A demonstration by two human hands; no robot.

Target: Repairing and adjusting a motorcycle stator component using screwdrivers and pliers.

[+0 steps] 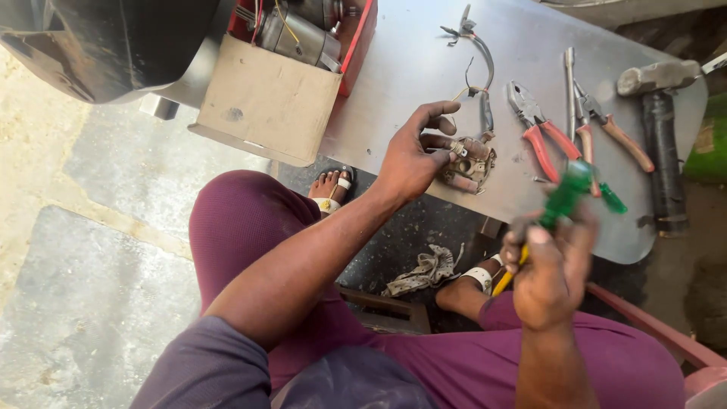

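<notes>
My left hand [415, 154] rests on the grey metal table [424, 60], fingers spread, its fingertips touching a small rusty metal part [471, 161] with wires that run up to a clip. My right hand [550, 273] is raised in front of the table edge and grips a green-handled tool [566, 195], with a yellow piece showing below the fist; the tool is blurred. Red-handled pliers [539, 130] lie just right of the rusty part.
A second pair of pliers with brown handles [615, 130] and a hammer [660, 121] lie at the table's right. A cardboard box [265, 102] holding a motor in a red tray stands at the left. A rag [425, 270] lies on the floor between my feet.
</notes>
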